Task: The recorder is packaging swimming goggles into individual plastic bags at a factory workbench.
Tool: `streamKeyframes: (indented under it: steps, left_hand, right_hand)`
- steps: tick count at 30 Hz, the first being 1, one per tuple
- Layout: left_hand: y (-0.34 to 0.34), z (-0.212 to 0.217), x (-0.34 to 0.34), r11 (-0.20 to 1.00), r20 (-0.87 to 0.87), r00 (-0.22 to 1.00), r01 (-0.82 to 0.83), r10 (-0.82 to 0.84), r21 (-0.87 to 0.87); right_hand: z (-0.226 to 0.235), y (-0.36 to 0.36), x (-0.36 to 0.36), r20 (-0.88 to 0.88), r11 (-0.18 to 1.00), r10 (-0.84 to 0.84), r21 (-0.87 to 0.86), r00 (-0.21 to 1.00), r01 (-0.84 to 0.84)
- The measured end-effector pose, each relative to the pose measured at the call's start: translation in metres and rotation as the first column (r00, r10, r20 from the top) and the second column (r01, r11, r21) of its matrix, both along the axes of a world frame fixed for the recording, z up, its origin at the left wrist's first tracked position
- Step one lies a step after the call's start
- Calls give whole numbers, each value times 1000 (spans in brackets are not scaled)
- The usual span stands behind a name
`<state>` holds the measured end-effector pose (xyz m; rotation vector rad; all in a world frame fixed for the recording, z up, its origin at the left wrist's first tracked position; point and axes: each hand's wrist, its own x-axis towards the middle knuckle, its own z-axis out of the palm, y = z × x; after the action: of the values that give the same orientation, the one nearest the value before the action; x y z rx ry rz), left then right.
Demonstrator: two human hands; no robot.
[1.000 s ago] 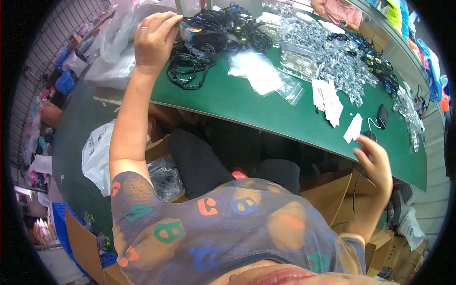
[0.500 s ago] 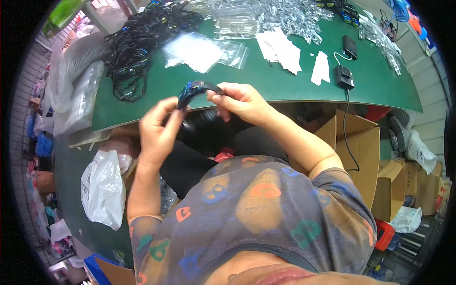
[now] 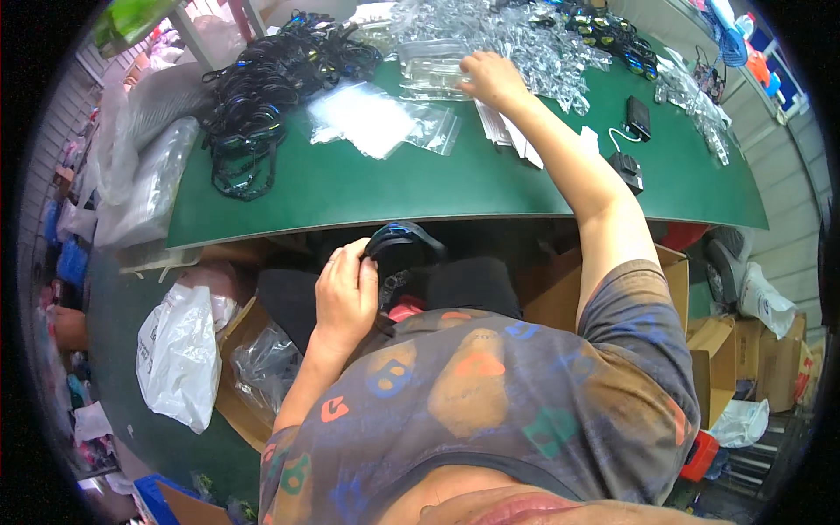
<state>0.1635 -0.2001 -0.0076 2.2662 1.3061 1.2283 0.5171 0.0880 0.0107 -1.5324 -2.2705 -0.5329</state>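
In my left hand [image 3: 344,293], low in front of the table edge, is a pair of black swimming goggles [image 3: 398,234] with bluish lenses. Fingers and thumb close on one end of it, and its strap loops out to the right. My right arm stretches far over the table. At its end my right hand [image 3: 495,80] has bent fingers somewhat apart, at the right end of a stack of clear plastic cases [image 3: 429,70]. White paper slips [image 3: 494,124] lie beneath that wrist, partly hidden by the forearm.
A heap of black goggles [image 3: 254,96] lies on the green table's left, beside clear zip bags [image 3: 372,121]. Clear plastic pieces [image 3: 525,39] cover the back. A black adapter [image 3: 626,172] with a cable sits right. Cardboard boxes [image 3: 560,293] stand below the table edge.
My right hand has let go of the goggles and moved forward to the clear cases. My left hand has come down and toward me with the goggles, below the table edge.
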Motion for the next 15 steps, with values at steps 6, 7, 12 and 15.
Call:
streamKeyframes:
  steps: [6,7,12,15]
  left_hand:
    - [4,-1,-22,914,413,910,140,32,-380]
    - [5,-2,-23,911,478,878,192,7,-365]
    - [12,-3,-21,868,458,889,212,19,-448]
    - [20,-15,-19,852,583,812,321,-23,-414]
  right_hand:
    - [-13,28,-2,279,993,98,29,955,-110]
    - [-13,29,-4,279,993,101,29,955,-114]
    - [-10,29,-2,367,982,178,-13,913,-187]
    - [-6,13,-11,292,968,215,63,932,-243]
